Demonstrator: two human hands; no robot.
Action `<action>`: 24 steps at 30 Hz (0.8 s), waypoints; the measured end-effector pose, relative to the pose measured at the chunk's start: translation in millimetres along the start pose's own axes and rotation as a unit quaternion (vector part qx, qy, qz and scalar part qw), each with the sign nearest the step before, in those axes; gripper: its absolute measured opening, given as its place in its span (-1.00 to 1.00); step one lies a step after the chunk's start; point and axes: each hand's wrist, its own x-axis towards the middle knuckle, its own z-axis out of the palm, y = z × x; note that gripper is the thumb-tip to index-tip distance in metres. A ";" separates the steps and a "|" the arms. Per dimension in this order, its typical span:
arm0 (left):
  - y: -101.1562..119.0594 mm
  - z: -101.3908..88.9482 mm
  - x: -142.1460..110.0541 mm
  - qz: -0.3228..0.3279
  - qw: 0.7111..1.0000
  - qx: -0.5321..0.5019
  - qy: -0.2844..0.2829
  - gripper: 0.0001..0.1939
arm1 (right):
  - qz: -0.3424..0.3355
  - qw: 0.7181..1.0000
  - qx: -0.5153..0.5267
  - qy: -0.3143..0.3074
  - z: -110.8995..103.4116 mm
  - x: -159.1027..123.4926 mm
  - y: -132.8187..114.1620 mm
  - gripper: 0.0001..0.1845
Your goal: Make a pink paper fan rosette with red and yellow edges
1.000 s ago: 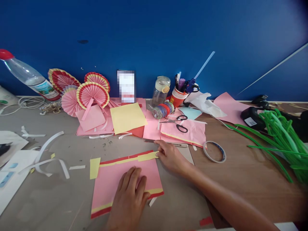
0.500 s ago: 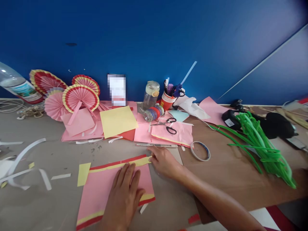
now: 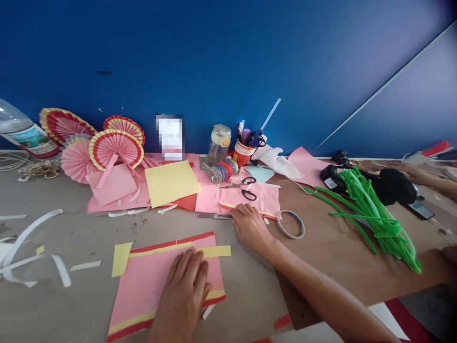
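Observation:
My left hand (image 3: 183,290) lies flat, fingers stretched, on a pink paper sheet (image 3: 146,281) edged with red and yellow bands. A yellow paper strip (image 3: 219,251) reaches past the sheet's right edge, its inner end close to my left fingertips. Behind the sheet, my right hand (image 3: 250,226) has its fingers curled over the handle end of a slim craft knife (image 3: 214,216), which still lies on the table. Scissors (image 3: 246,188) with black handles rest on pink paper just beyond. A small yellow piece (image 3: 121,259) touches the sheet's left side.
A tape roll (image 3: 291,224) lies right of my right hand. Pleated paper fans (image 3: 116,150), a yellow sheet (image 3: 173,183), a clear bottle (image 3: 219,145) and a cup of pens (image 3: 243,153) line the wall. Green pipe cleaners (image 3: 374,214) lie right. Another person's arm (image 3: 432,180) shows far right.
My right hand has let go of the yellow strip's end and moved back to the craft knife. The strip now lies straighter, angled off the sheet. My left hand stays put.

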 end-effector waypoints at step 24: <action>4.1 -0.6 -3.4 0.000 1.000 -0.011 0.011 -0.77 | 0.028 0.993 0.090 0.072 -9.6 14.0 10.9 -0.79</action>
